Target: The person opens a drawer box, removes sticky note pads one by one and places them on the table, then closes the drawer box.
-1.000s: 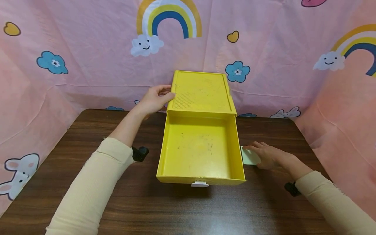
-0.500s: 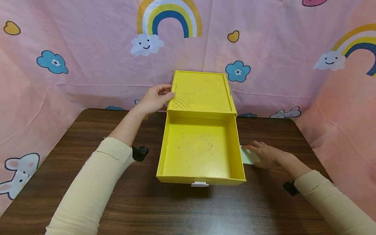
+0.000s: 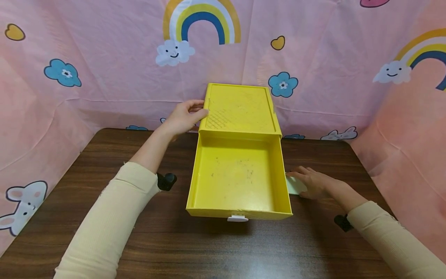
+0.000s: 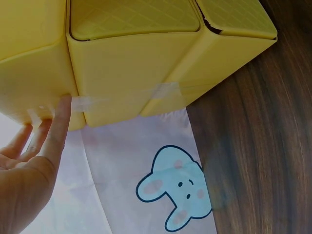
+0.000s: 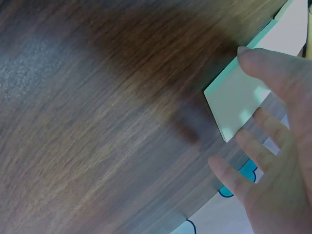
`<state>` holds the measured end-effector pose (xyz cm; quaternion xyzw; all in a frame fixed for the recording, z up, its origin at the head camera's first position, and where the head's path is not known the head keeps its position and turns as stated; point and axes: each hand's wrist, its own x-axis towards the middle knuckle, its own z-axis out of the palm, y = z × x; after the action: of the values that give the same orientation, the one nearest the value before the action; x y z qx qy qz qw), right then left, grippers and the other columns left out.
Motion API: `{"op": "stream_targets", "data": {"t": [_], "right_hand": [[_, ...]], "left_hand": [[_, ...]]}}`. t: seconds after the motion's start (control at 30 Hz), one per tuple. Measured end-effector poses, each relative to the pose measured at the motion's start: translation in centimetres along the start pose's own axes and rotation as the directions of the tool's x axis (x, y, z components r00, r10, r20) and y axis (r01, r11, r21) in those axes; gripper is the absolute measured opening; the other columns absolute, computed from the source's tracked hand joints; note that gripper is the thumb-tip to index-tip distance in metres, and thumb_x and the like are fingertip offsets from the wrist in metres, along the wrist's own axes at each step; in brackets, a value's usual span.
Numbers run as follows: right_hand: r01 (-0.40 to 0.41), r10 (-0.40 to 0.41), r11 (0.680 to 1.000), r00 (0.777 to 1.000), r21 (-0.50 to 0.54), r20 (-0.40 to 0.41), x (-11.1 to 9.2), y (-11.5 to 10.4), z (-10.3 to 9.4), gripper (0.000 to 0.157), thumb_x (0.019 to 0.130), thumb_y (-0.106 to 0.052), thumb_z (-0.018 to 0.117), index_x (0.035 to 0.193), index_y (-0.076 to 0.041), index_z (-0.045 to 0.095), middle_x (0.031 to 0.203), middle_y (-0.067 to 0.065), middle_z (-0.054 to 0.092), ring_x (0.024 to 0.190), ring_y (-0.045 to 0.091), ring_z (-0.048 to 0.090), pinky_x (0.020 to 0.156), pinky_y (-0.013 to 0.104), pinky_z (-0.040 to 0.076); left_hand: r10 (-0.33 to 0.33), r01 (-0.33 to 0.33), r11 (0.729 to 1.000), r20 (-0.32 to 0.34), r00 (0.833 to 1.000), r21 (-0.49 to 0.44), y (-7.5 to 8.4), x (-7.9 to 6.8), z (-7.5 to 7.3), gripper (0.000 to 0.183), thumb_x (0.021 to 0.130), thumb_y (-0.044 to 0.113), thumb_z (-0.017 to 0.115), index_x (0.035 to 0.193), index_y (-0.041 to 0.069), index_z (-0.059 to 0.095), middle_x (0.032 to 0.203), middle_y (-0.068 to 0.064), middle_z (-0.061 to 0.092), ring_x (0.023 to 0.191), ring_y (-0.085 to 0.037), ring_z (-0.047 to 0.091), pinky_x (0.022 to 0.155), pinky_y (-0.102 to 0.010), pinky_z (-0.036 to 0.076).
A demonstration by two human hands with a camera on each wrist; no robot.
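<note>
A yellow drawer unit [image 3: 240, 108] stands at the back of the table, and its top drawer [image 3: 237, 174] is pulled far out with nothing in it. My left hand [image 3: 186, 118] rests against the unit's left side, thumb at the top edge; in the left wrist view its straight fingers [image 4: 61, 122] touch the yellow wall. On the drawer's right, my right hand [image 3: 315, 184] holds a thin, flat, pale green pad [image 3: 295, 186] by its edges. Thumb and fingers lie along opposite edges of it in the right wrist view. The drawer's side hides the pad's left end.
The dark wooden table [image 3: 174, 248] spreads in front and to both sides. A white handle [image 3: 237, 218] sticks out from the drawer front. Pink patterned cloth [image 3: 122, 77] hangs close behind the unit and along both sides. Clear tape [image 4: 165, 90] crosses the unit's side.
My right hand has slid slightly left with the pale green pad, so less of the pad shows beside the drawer. The left hand and the drawer unit stay in place.
</note>
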<state>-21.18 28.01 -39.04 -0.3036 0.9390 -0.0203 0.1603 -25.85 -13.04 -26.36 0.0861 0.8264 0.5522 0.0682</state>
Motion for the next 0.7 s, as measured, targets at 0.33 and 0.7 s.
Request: {"op": "stream_targets", "data": {"t": [0.33, 0.7], "right_hand": [[0.001, -0.001, 1.0, 1.0, -0.007, 0.004, 0.28, 0.08, -0.07, 0.069, 0.072, -0.019, 0.069, 0.132, -0.017, 0.035, 0.125, 0.012, 0.035, 0.103, 0.029, 0.041, 0.073, 0.041, 0.048], [-0.007, 0.007, 1.0, 1.0, 0.008, 0.011, 0.26, -0.12, -0.13, 0.07, 0.072, -0.018, 0.07, 0.132, -0.018, 0.034, 0.12, 0.011, 0.038, 0.101, 0.028, 0.041, 0.075, 0.044, 0.047]], "left_hand": [[0.009, -0.009, 1.0, -0.002, 1.0, 0.02, 0.02, -0.06, 0.01, 0.052, 0.087, 0.031, 0.051, 0.133, 0.013, 0.035, 0.126, -0.006, 0.043, 0.103, -0.018, 0.051, 0.073, -0.032, 0.051], [-0.004, 0.004, 1.0, 0.001, 1.0, -0.011, -0.04, 0.09, 0.04, 0.055, 0.087, 0.03, 0.052, 0.135, 0.011, 0.032, 0.128, -0.006, 0.042, 0.103, -0.019, 0.052, 0.076, -0.035, 0.051]]}}
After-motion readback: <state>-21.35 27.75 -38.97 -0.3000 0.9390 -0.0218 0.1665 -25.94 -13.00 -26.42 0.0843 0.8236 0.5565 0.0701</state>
